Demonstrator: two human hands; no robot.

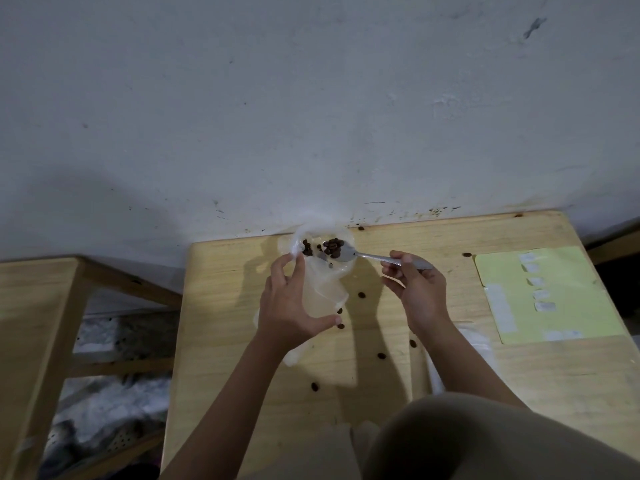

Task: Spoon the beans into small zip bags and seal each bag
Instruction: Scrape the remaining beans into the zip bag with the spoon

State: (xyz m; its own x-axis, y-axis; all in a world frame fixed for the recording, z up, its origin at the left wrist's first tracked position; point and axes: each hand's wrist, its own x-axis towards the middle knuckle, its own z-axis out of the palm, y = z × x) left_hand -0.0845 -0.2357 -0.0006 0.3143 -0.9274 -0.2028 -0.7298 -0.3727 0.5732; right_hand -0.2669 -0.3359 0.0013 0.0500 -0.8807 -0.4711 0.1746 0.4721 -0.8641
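While the left hand curls round the clear plastic bag, pinching its rim open toward the wall, the spoon comes in from the right, bowl loaded with beans and sitting right at the mouth. Its handle runs sideways back to the right hand, fingers pinching it. Loose spilled beans dot the wooden table nearer the person.

Right hand holds spoon of beans over bag.
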